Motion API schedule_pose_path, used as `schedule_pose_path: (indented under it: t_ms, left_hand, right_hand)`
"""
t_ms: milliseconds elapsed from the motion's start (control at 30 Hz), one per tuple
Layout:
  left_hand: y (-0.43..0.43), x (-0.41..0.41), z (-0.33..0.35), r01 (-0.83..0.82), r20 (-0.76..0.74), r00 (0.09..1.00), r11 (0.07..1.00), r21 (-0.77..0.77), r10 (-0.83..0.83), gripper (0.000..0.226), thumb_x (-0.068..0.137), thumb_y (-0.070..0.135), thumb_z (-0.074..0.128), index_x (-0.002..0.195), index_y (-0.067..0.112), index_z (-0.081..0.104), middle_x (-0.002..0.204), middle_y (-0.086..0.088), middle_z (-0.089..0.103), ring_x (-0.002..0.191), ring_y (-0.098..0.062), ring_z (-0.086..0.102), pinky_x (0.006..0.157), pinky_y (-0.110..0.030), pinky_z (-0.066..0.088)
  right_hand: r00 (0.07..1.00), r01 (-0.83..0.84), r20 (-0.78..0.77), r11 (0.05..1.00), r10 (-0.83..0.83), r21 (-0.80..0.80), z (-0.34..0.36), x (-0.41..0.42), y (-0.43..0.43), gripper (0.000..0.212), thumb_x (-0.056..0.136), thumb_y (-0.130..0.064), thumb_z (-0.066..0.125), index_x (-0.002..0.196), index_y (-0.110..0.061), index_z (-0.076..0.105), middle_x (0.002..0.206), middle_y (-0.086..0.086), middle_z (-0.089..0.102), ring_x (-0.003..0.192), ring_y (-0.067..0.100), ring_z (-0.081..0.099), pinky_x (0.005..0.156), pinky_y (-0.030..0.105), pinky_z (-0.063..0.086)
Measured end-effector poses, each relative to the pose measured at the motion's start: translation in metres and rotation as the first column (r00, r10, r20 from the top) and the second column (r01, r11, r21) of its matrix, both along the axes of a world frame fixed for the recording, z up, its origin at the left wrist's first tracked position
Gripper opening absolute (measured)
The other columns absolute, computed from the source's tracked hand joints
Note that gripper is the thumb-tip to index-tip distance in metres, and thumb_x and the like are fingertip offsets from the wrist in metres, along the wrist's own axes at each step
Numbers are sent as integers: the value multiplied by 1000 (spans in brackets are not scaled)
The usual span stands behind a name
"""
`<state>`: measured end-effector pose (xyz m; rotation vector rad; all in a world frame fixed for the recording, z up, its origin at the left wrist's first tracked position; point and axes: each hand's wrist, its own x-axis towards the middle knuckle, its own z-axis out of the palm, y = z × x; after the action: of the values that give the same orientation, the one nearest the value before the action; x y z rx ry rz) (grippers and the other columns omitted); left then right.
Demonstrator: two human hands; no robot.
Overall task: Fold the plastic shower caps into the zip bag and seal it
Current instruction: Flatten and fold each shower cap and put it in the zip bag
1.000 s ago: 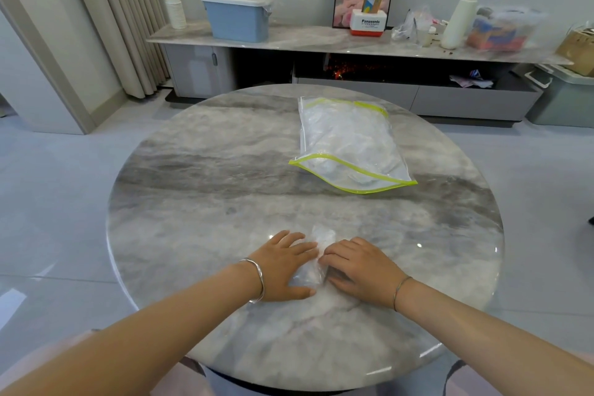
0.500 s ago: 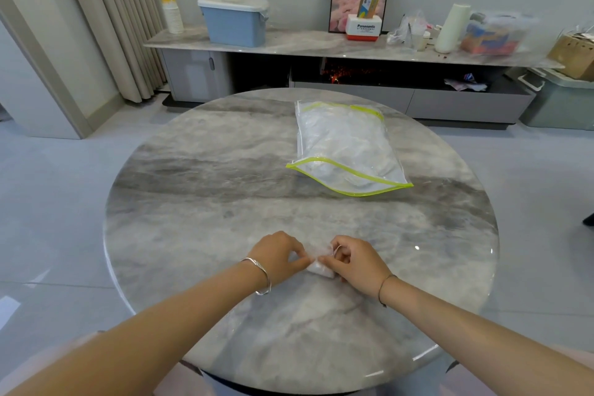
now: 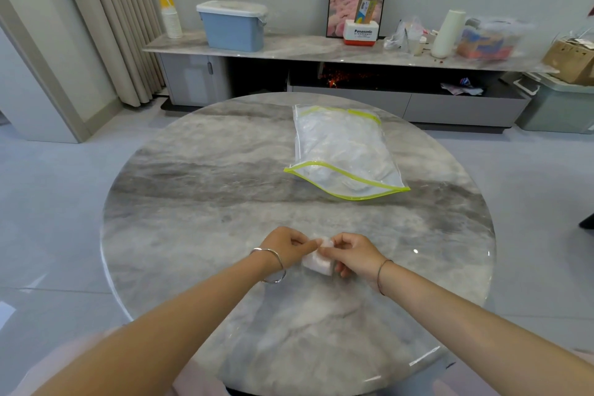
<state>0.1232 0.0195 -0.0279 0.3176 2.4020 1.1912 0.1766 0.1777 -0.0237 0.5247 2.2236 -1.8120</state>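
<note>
Item: folded shower cap, a small translucent wad low over the near part of the round marble table; whether it touches the top cannot be told. Grip: left hand with fingers curled, pinching the wad's left upper corner; right hand with fingers curled round its right side. Hazards, as judged: the thin plastic looks springy and may unfold if either pinch slackens during the carry; the table is glossy, so a one-handed push into the bag could slide the bag away rather than fill it; bulk and trapped air may stop the zip closing along its whole length. Container: zip bag, clear with a yellow-green zip, lying well apart beyond the hands, mouth gaping toward the person; it holds crumpled clear plastic, presumably caps, number not discernible. Container: blue lidded bin on the sideboard, contents hidden.
</note>
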Motion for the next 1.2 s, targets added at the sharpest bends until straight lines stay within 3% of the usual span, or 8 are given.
schedule_pose_path:
  t_ms: [167,367,467,567,733,933,1100,1200]
  left_hand:
    - [7,-7,2,-146,139,984,962,230,116,21,82,30,71,76,10,70,67,1,56,58,-2,50,52,-6,38]
    - [20,-23,5,-171,182,976,932,320,117,14,80,29,73,76,16,68,68,6,59,60,-2,51,54,-5,39]
    - [27,-43,10,-259,242,954,895,364,177,14,84,33,67,92,22,63,84,6,63,69,-4,55,60,-14,43]
    - [31,-68,10,-401,335,898,840,364,284,29,90,44,56,105,20,55,103,3,59,73,-7,56,62,-22,42]
    - [44,-107,4,-526,443,826,759,384,348,37,91,53,48,101,18,49,91,1,54,67,-16,51,59,-25,41]
    - [72,-134,-12,-621,303,783,649,440,544,29,93,35,52,70,19,47,67,-3,52,65,-26,47,63,-34,41]
    - [71,-131,-18,-639,273,764,622,453,585,28,97,19,44,70,16,45,72,-6,52,59,-19,52,66,-33,43]
    - [65,-125,-16,-659,330,748,587,471,576,25,98,17,44,73,15,46,69,-4,54,55,-15,49,50,-23,43]
  right_hand:
    - [997,76,22,969,-73,-234,14,-2,5,15,81,-2,69,85,-6,55,54,3,56,41,8,53,44,17,46]
    - [984,125,-102,972,-147,-201,16,-15,12,19,79,9,67,82,-2,52,70,12,58,46,9,61,53,19,55]
    - [939,177,-309,982,-150,64,11,-33,21,25,79,5,69,74,-14,53,73,2,58,58,5,61,62,15,52]
    - [884,202,-464,936,-47,290,2,-50,29,15,85,-5,64,90,-17,57,93,-5,63,91,13,64,84,21,50]
    - [901,96,-374,739,219,667,-26,-85,40,47,95,-17,49,140,-10,36,146,3,39,134,19,37,105,21,27]
    - [949,68,-204,478,239,876,-35,-132,47,50,98,-29,30,144,-11,30,149,10,35,137,27,30,110,36,19]
    - [968,100,-200,493,153,864,-32,-159,48,49,96,-25,31,143,-14,29,135,16,44,122,33,38,101,39,29]
    - [963,2,-123,450,240,893,-30,-151,49,64,87,-34,14,148,-17,23,153,7,27,134,31,30,109,39,22]
